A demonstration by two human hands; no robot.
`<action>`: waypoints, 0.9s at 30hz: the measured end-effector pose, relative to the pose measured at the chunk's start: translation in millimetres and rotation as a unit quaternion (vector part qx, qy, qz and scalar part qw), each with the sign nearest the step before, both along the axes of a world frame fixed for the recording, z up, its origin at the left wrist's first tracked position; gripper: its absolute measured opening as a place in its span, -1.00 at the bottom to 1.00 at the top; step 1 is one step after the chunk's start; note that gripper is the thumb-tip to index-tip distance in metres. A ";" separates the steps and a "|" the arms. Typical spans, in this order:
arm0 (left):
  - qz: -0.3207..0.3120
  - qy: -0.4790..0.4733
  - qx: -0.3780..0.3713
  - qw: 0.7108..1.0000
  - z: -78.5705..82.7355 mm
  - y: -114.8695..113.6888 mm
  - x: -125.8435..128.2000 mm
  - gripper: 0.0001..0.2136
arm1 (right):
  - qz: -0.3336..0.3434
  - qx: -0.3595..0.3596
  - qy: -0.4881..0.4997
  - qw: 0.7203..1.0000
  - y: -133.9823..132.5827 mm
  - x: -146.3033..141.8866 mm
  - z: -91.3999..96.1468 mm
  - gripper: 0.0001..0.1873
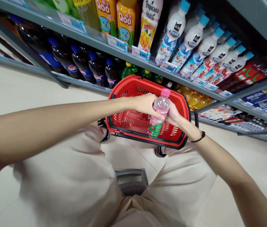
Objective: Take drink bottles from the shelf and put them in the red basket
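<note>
holding pink-capped bottle (160, 108) slightly tilted above red basket (145, 82): left hand (145, 105) fingers wrapped round its upper body, right hand (174, 115) clasped behind it. step judged: bottle poised over basket. setting it inside would call for a straight lowering, then both grips loosening. readable nearby: qoo bottles (126, 22), tropicana bottle (150, 25), pepsi bottles (74, 64); held bottle's green label illegible.
</note>
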State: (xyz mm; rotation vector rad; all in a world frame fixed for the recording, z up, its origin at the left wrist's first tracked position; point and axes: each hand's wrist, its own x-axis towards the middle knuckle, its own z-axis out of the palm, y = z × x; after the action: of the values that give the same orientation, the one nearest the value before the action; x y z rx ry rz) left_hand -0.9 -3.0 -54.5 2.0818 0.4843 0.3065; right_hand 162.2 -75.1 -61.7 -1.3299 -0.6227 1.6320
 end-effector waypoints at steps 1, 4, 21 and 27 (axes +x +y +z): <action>0.001 0.000 -0.007 1.000 -1.4 0.6 0.4 -0.61 | 0.008 0.002 0.004 1.000 0.9 0.8 -1.0 -0.68; -0.008 -0.001 -0.010 1.000 -0.9 0.4 0.9 -0.62 | 0.018 0.018 0.004 1.000 1.7 4.2 -4.8 -0.66; -0.012 -0.011 -0.027 1.000 2.2 -1.2 -2.3 -0.64 | 0.039 0.022 -0.006 0.999 0.7 2.5 -5.4 -0.66; -0.015 -0.014 -0.037 0.999 1.7 -0.9 -3.0 -0.65 | 0.037 0.015 0.001 0.999 1.6 2.8 -5.9 -0.69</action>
State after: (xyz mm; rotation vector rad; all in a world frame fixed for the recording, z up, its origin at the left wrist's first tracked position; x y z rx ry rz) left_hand -3.9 -3.9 -52.8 2.0087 0.4412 0.2971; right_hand 165.0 -73.5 -67.6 -1.2971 -0.6995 1.6767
